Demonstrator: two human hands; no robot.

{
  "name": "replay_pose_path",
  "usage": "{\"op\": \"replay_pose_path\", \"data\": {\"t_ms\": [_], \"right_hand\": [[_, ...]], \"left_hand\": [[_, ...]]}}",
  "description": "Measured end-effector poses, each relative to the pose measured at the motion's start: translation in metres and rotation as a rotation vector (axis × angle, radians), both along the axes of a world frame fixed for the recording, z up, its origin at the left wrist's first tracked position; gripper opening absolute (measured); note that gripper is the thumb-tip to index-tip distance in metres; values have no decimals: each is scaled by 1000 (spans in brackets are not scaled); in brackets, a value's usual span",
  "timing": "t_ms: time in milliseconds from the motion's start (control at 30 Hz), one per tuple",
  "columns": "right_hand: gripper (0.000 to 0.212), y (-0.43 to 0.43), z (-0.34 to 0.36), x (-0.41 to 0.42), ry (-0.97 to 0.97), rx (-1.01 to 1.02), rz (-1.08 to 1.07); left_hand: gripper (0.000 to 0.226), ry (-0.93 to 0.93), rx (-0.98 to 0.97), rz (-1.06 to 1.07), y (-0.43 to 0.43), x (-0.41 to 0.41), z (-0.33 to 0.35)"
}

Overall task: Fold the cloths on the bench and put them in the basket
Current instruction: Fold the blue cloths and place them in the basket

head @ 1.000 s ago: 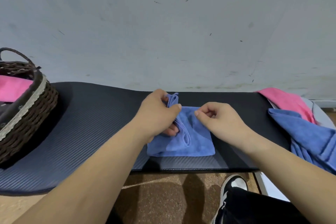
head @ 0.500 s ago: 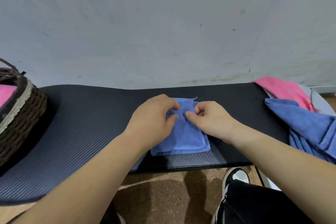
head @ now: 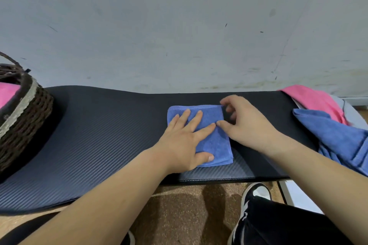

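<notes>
Its last fold now closed, the blue cloth (head: pixel 214 145) lies well right of the basket (head: pixel 29 115), left hand (head: pixel 183 141) flat on it, right hand (head: pixel 247 125) curled at its edge, grip unclear, so it is likely basket-ready.

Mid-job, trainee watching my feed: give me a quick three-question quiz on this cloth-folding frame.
1. True or false: the left hand lies flat on the folded blue cloth.
2. Where is the wicker basket? A) left end of the bench B) on the floor C) right end of the bench
3. Fill in the colour: the basketed cloth is ____.
Key: 1 true; 2 A; 3 pink.
</notes>
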State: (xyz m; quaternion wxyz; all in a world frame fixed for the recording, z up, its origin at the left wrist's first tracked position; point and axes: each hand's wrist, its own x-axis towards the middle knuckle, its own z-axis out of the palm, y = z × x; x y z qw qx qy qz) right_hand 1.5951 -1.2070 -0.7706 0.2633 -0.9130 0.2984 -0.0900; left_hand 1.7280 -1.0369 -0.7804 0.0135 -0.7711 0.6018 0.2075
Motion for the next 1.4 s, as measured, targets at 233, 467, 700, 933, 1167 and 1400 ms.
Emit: {"op": "replay_pose_path", "data": {"t_ms": [233,467,700,933,1167,1400], "right_hand": [[88,-2,-7,-12,340,89,365],[111,0,-2,-14,353,124,385],[105,11,-2,-11,425,74,396],[106,14,5,-6,362,107,434],[113,29,-5,-2,312,135,427],[119,22,-12,-2,257,184,397]], "left_hand": [[73,106,-177,17,16,4,3],[43,-6,-392,517,29,11,14],[41,192,-220,749,25,17,13],[28,268,-306,773,30,25,32],[47,130,-354,701,34,24,52],[41,229,-375,439,19,-14,54]]}}
